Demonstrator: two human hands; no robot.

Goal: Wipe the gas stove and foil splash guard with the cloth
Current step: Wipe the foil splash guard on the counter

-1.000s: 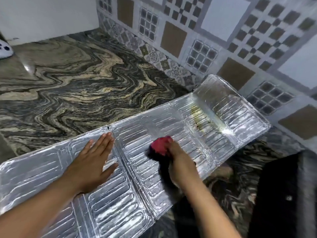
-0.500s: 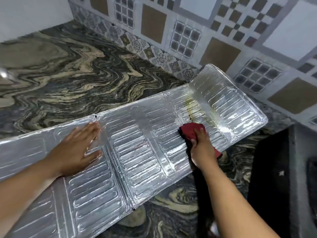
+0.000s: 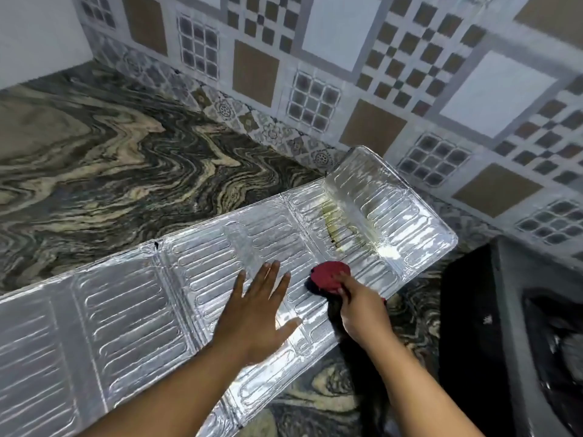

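Head view: cloth (image 3: 329,276) bunched under right fingers (image 3: 345,287).

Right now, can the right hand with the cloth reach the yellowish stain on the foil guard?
Probably yes. The right hand presses the red cloth on the foil guard just short of the stain, and only bare foil lies between them.

The crumpled cloth (image 3: 331,276) bunched under my right hand (image 3: 362,313) is deep red, and the long ribbed foil splash guard (image 3: 132,313) beneath it is shiny silver, embossed with rows of rounded bars and marked by a yellowish-brown streak (image 3: 335,225) near its far end. The stone countertop (image 3: 104,171) swirls in wavy bands of black, grey and cream. The tiled wall (image 3: 347,77) mixes plain pale squares, tan squares, brown-and-white checkerboards and small grey grids.
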